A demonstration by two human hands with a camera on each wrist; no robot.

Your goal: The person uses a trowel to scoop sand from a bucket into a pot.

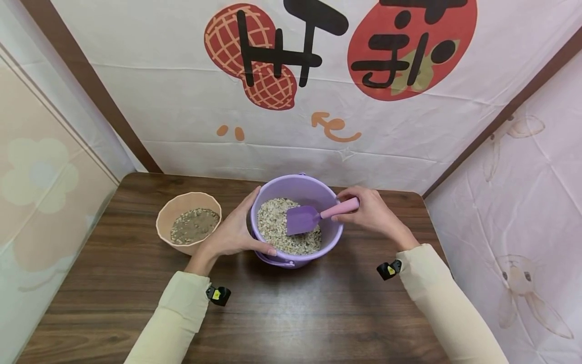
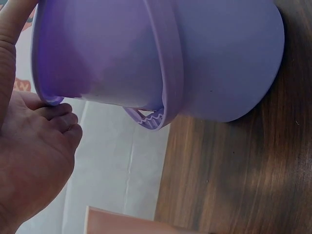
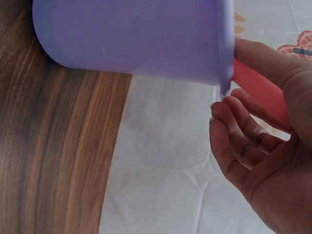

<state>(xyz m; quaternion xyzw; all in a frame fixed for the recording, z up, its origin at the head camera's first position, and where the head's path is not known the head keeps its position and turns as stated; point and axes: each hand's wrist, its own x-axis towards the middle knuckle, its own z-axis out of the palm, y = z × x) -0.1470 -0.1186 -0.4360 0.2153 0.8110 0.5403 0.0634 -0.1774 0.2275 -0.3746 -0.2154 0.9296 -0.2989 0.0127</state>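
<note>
A purple bucket [image 1: 293,188] stands on the table with pale grit [image 1: 271,220] inside. My left hand [image 1: 236,231] grips its left side, the thumb along the front rim and the fingers bent at the rim in the left wrist view. Over the grit lies the purple blade of a small toy shovel [image 1: 302,220]; whether it presses into the grit I cannot tell. My right hand [image 1: 370,212] pinches the shovel's pink handle [image 3: 261,92] at the bucket's right rim. The bucket's handle [image 2: 168,63] hangs down its side.
Left of the bucket, a peach bowl [image 1: 165,220] holds brownish, wet-looking grit. Behind the wooden table [image 1: 291,313] hangs a white printed cloth [image 1: 182,116], with more cloth at both sides.
</note>
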